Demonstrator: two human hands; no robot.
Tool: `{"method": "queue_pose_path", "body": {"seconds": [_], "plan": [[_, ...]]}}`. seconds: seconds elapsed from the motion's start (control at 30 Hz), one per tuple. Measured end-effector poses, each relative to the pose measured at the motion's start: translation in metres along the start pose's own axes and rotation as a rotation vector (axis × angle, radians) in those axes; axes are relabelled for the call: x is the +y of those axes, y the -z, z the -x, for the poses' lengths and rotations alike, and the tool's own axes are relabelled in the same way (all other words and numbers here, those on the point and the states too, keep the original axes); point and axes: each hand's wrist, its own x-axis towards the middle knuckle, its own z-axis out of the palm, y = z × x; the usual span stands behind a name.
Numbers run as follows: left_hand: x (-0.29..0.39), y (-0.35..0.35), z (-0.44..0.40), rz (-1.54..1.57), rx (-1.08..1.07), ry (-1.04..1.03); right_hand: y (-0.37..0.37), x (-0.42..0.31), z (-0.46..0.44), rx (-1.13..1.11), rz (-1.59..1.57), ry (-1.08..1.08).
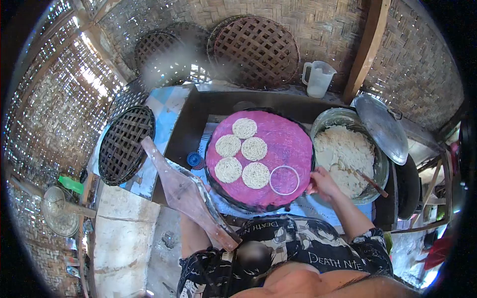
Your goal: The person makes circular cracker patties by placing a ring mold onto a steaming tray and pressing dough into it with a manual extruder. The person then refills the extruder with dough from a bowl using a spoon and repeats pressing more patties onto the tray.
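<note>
A wooden press (184, 191) with two long handles slants across my left side, and my left hand (207, 188) is closed on it, mostly hidden behind the wood. To the right, my right hand (324, 185) is closed at the near right rim of a round tray (309, 141) covered in pink cloth. A thin white ring (284, 180) lies on the cloth just left of those fingers, apart from them. Several flat rounds of pale dough strands (254, 148) rest on the cloth's left and middle part.
Right of the tray stands a large pot (317, 119) of pale dough (343, 149), with a wooden stick (372, 183) in it and a metal lid (381, 126) leaning behind. A plastic jug (319, 79) and woven trays (256, 52) line the back wall. A dark woven tray (126, 145) sits left.
</note>
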Motion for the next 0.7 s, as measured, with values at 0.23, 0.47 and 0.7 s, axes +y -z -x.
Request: {"method": "queue_pose_path", "body": {"seconds": [0.23,0.47,0.7], "plan": [[0.026,-0.024,-0.001,-0.045,-0.03,-0.101,-0.014,0.024,0.036,-0.377,0.267,-0.193],[0.089,-0.11,-0.005,-0.625,-0.392,-0.211,-0.058,-0.022,0.062,-0.608,0.268,0.308],[0.096,-0.118,-0.054,0.908,-0.438,0.454,-0.059,-0.047,0.078,-0.519,0.006,-0.02]]}}
